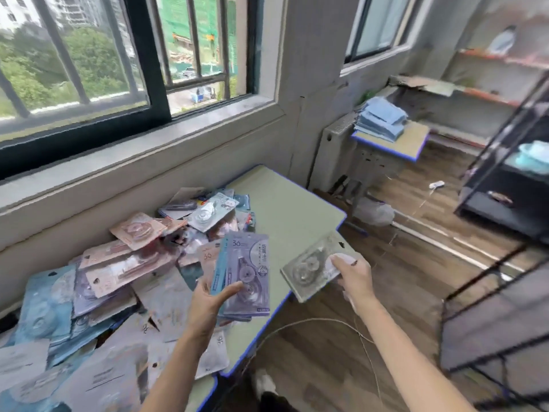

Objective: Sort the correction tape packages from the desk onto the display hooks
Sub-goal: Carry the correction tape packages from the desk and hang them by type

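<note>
Under the barred window (pixel 89 63), seen from the head camera, a green desk (pixel 300 215) with blue edging carries a loose heap of correction tape packages (pixel 124 263) in pink, blue and purple, spread from its left end toward the middle. Above the desk's near edge the left hand (pixel 208 298) grips a fanned stack of purple and blue packages (pixel 246 272), thumb curled across the front. Just right of it, over the desk's corner, the right hand (pixel 353 278) pinches a single grey package (pixel 312 270) by its right end, tilted. Dark wire racks (pixel 499 298) stand at the right edge over the wooden floor (pixel 416 263). Farther back, a second small desk (pixel 416 141) holds folded blue cloth (pixel 380 120). A thin cord (pixel 315 322) loops across the floor below the hands.
</note>
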Demonstrator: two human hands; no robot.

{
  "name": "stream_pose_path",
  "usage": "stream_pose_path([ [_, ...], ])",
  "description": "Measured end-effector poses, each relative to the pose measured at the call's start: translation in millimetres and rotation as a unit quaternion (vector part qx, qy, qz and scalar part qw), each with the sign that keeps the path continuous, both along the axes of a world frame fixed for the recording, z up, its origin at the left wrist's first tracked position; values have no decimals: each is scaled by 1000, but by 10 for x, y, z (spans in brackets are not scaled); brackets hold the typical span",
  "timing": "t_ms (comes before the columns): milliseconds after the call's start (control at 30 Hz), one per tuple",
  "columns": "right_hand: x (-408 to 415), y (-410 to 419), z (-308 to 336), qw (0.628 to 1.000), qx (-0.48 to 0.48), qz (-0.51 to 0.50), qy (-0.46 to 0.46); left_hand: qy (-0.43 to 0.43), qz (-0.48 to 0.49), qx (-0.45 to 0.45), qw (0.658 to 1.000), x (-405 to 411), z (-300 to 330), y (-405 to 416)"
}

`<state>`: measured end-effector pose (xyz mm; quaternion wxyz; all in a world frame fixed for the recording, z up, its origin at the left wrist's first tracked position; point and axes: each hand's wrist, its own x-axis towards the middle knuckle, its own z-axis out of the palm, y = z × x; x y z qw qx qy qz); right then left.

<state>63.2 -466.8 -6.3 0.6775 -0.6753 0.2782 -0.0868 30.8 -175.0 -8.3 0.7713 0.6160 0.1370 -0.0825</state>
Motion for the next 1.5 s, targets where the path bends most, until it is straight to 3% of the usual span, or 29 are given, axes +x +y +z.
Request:
stream_pose_path([
  [367,-1622,-993,363,984,-32,-167,-51,14,-233,-20,972,-433,269,-1318],
  [733,-3216,-1988,652,956,-36,-282,-80,-16,-415,-8,910,-1157,499,-2905],
  [1133,-5736,-3238,876,901,-73,-420,-78,-42,-538,-19,842,-3093,599,-4898],
  [1500,-6589,-3848,1053,877,-94,-464,-80,-47,-590,-38,805,-3837,756,-5867],
])
